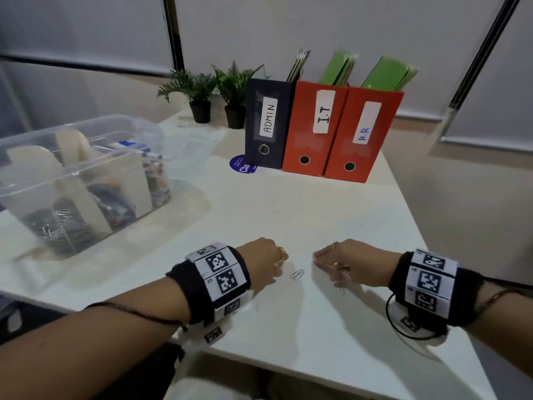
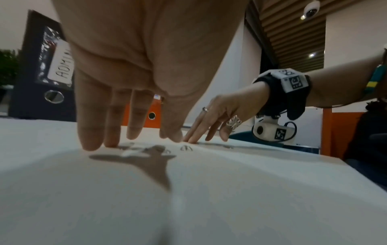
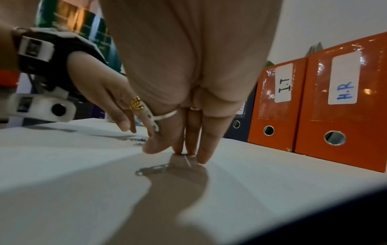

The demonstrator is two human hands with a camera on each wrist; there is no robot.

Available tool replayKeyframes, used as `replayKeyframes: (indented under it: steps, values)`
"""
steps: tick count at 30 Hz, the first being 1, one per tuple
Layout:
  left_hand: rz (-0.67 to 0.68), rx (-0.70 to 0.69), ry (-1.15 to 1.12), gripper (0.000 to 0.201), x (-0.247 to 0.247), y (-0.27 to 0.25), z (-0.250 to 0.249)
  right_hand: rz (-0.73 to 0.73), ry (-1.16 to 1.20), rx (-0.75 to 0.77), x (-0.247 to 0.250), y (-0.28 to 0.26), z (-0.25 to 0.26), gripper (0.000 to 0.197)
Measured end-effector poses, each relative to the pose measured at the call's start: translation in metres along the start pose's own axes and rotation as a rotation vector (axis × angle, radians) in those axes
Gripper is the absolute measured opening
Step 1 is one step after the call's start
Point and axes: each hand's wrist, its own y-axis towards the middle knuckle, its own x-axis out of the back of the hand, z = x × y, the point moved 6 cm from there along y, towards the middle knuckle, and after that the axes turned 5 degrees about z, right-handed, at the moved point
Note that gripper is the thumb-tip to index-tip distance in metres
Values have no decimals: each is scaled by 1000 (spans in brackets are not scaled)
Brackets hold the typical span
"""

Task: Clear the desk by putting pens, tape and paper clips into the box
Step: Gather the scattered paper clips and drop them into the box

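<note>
progress: late | box at frame left already holds tape, pens, clips | paper clips loose on desk, lower centre | left hand and right hand fingers straight, fingertips on desk, grasping nothing

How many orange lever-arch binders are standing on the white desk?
2: the orange lever-arch binder labelled I.T stands beside the dark ADMIN binder; the orange H.R binder stands at the row's right end.
</note>
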Motion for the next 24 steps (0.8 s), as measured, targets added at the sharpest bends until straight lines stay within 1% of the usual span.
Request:
replayKeyframes:
  steps: [1, 3, 6, 9, 11, 13, 14, 16, 18, 20, 22, 24]
  values:
    - [11, 9, 27, 15, -3, 4, -3, 14, -2, 2, -4, -2, -3, 19]
    - [4, 12, 69, 13, -9, 11, -5, -16, -19, 24, -6, -4, -4, 23]
    - [-32, 14, 34, 23, -11, 15, -3, -114, 15, 44, -6, -5, -2, 20]
    - [-68, 20, -6, 29, -7, 14, 1, -137, 90, 54, -2, -7, -3, 23]
    - [-86, 20, -5, 26, -4, 15, 2, -156, 104, 48, 1, -6, -7, 17]
    - [-103, -10, 29, 19, -2, 19, 1, -175, 110, 25, 2, -4, -11, 13]
    - [-106, -21, 26, 14, -2, 21, 2, -182, 104, 12, 2, -2, -12, 14]
    - [-103, -34, 8, 16, 1, 23, 3, -200, 98, -19, 3, 2, -14, 19]
    - [-90, 5, -19, 20, 7, 25, 8, -216, 95, -33, 4, 2, -14, 20]
    - [-79, 87, -74, 24, 12, 25, 17, -219, 96, -16, 4, 1, -14, 17]
    - [-95, 103, -71, 23, 14, 26, 24, -215, 123, 6, 3, -2, -16, 17]
    - [-117, 151, -121, 19, 15, 24, 31, -210, 158, 28, 2, -6, -20, 21]
